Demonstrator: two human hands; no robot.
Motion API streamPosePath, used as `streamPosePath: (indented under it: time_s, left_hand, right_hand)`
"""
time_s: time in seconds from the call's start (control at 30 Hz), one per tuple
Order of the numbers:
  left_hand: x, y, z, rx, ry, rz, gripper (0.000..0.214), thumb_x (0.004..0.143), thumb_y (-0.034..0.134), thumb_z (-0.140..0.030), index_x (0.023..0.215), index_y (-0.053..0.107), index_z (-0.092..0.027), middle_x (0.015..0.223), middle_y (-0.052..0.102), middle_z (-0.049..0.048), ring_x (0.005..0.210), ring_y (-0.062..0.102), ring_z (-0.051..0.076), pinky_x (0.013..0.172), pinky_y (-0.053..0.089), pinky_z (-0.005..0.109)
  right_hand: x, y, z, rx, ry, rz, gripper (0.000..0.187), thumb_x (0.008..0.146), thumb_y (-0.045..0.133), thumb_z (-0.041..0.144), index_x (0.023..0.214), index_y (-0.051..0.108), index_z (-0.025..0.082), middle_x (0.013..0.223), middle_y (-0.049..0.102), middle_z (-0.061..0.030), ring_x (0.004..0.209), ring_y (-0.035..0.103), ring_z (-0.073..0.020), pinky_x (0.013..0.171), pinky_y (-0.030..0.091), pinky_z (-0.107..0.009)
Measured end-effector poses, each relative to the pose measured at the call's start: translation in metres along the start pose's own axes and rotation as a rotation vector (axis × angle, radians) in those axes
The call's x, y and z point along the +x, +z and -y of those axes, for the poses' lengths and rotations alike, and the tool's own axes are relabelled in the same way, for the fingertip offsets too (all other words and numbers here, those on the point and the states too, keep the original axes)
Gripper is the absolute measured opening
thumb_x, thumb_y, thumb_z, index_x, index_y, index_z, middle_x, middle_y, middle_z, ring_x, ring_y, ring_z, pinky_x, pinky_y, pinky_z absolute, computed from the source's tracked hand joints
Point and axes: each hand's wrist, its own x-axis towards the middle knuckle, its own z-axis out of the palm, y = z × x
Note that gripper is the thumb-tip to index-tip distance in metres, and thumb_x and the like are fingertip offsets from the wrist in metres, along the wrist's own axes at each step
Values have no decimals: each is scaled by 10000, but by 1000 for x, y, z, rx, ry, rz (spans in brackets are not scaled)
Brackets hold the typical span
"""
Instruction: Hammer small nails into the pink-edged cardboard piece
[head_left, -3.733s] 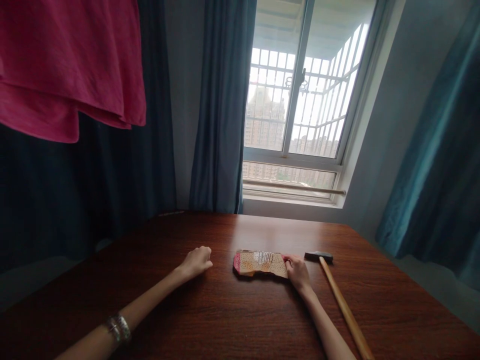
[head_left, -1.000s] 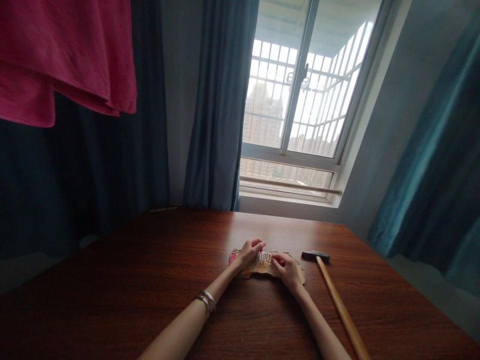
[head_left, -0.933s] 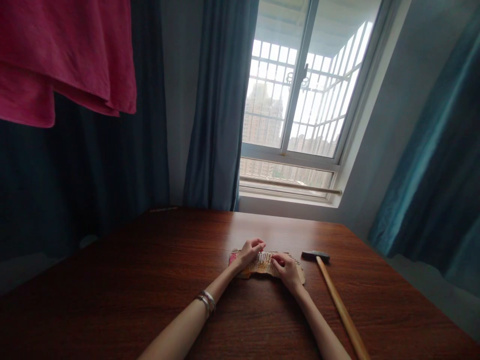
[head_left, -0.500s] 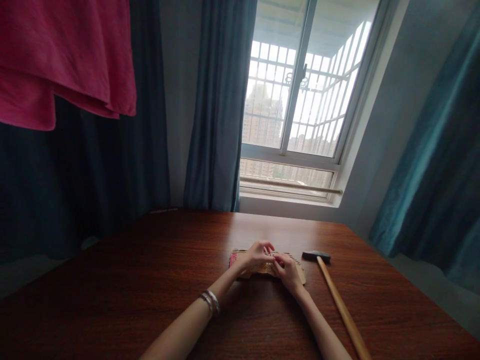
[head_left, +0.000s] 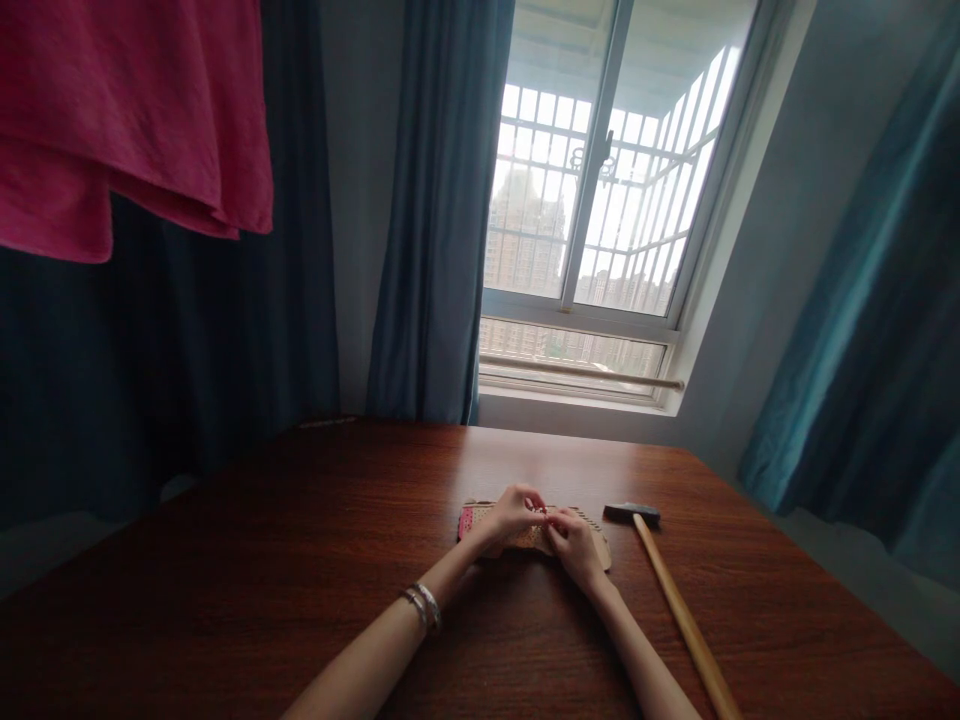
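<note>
Tan and speckled, a cardboard-like piece [head_left: 531, 541] with a pink left end lies on the dark wooden table [head_left: 300, 600], much of its middle hidden by two hands. Over that middle, the left hand [head_left: 517, 510] and right hand [head_left: 574, 545] bring their fingertips together, thumbs and forefingers curled; whether they pinch something small cannot be made out. Silvery bracelets [head_left: 433, 606] circle the left wrist, nearer than the piece. Just right of the piece lies a hammer [head_left: 677, 603], its wooden handle cut off at the bottom edge. Beyond the piece are a blue curtain [head_left: 442, 250] and a window [head_left: 585, 230], the view outside washed out. Well above the piece's left, a pink cloth [head_left: 142, 120] hangs, partly out of view.
</note>
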Motion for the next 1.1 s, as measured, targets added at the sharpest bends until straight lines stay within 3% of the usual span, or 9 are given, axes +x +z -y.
streamPosePath:
  time_s: [0.43,0.6,0.7,0.83,0.97,1.1]
  left_hand:
    - [5,2,8,-87,-95,5,311,609,661,-344,793,716,-99,687,663,41,657,564,145,570,392,205]
    - [5,3,9,-96,-125,-5,301,608,647,-316,804,717,-98,711,674,50,671,571,147,574,395,206]
    - [4,3,7,-104,-147,-1,297,603,644,-301,803,717,-94,692,669,48,646,564,144,552,381,208]
    - [2,1,3,-112,-143,-2,283,601,643,-295,787,718,-95,662,656,40,627,556,140,538,365,208]
    - [1,0,1,-104,-149,-13,290,593,654,-307,783,718,-98,660,650,37,620,550,138,547,369,212]
    - [0,0,0,-95,-166,-4,297,592,655,-310,793,718,-101,671,652,39,633,554,143,558,376,216]
  right_hand:
    - [0,-3,7,57,58,7,229,789,493,273,792,709,196,827,656,-56,777,603,-178,737,453,-275]
    - [4,-34,11,26,173,-47,291,791,460,303,927,687,181,929,664,-70,855,612,-194,729,472,-275]
    - [-6,-69,8,-217,243,-140,312,790,444,302,954,672,167,971,653,-93,918,592,-222,814,446,-314]
    - [-47,-106,0,-664,406,-146,372,813,419,299,1098,609,153,1067,603,-138,954,568,-263,839,420,-366]
    - [-97,-115,-5,-1025,521,-128,420,856,392,351,1151,545,95,949,593,-188,823,603,-284,694,448,-368]
    - [-124,-109,-8,-1216,493,-112,437,880,347,410,1080,566,89,843,584,-176,714,619,-284,562,439,-326]
